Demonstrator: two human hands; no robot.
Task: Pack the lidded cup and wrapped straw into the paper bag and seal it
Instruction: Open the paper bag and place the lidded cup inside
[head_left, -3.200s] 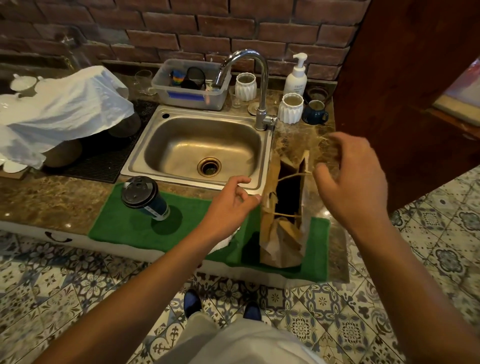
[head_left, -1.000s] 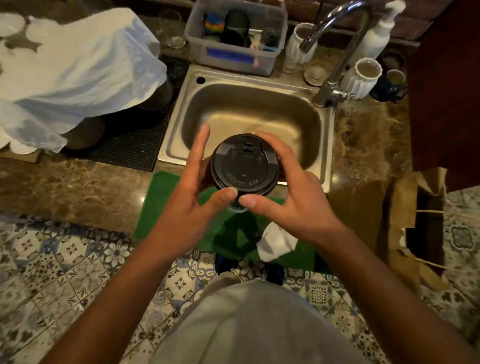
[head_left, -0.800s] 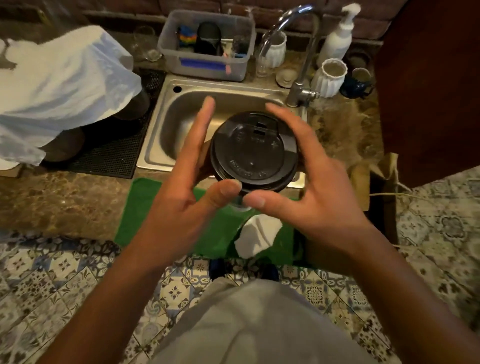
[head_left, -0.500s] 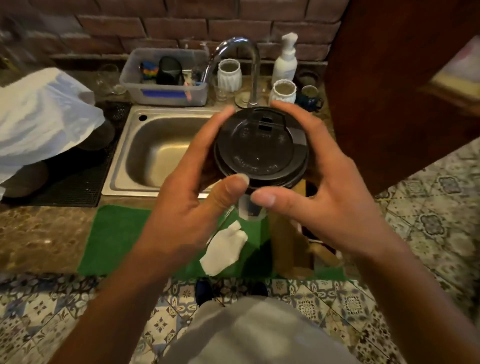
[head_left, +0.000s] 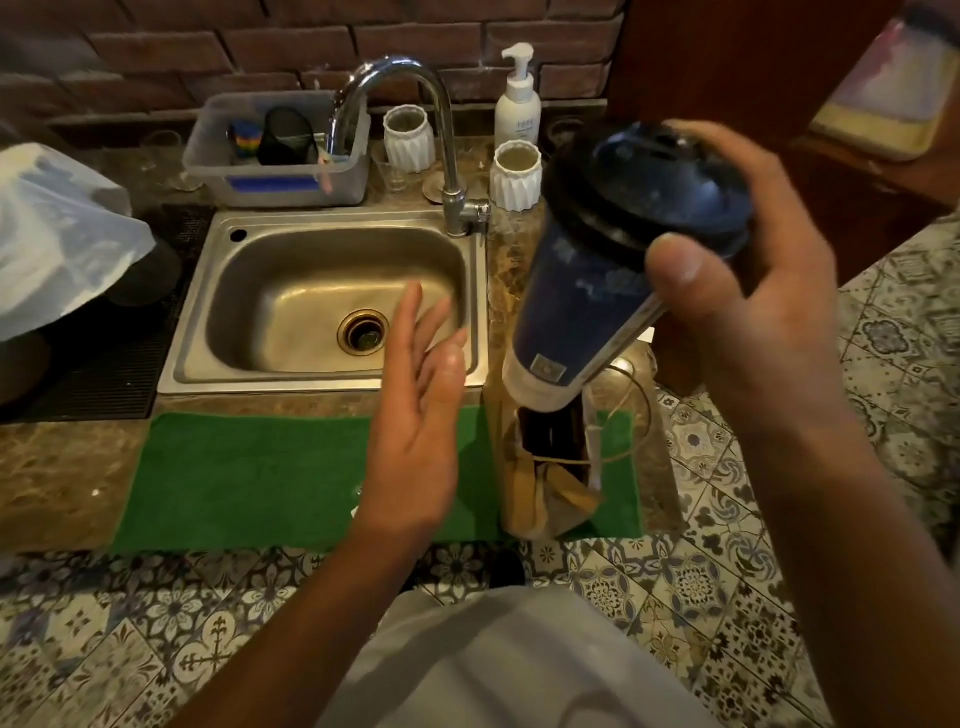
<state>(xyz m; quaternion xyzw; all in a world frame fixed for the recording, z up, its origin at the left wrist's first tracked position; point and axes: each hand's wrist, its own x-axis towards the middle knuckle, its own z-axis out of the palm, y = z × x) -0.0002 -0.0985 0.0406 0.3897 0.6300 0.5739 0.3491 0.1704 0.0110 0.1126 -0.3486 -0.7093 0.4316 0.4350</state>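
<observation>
Lidded cup (head_left: 587, 275) held tilted above the open paper bag (head_left: 545, 467).
The right hand (head_left: 737, 291) fingers clamp its black lid; the left hand (head_left: 421, 415) hovers empty, fingers apart, over the green mat (head_left: 249, 478).

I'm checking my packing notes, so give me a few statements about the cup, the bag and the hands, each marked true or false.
1. The right hand holds the lidded cup. True.
2. The cup sits fully inside the paper bag. False: only its base is at the bag's open mouth.
3. The left hand grips the bag. False: it is open and holds nothing.
4. The bag stands on the green mat. True.
5. The cup has no lid. False: a black lid is on it.
</observation>
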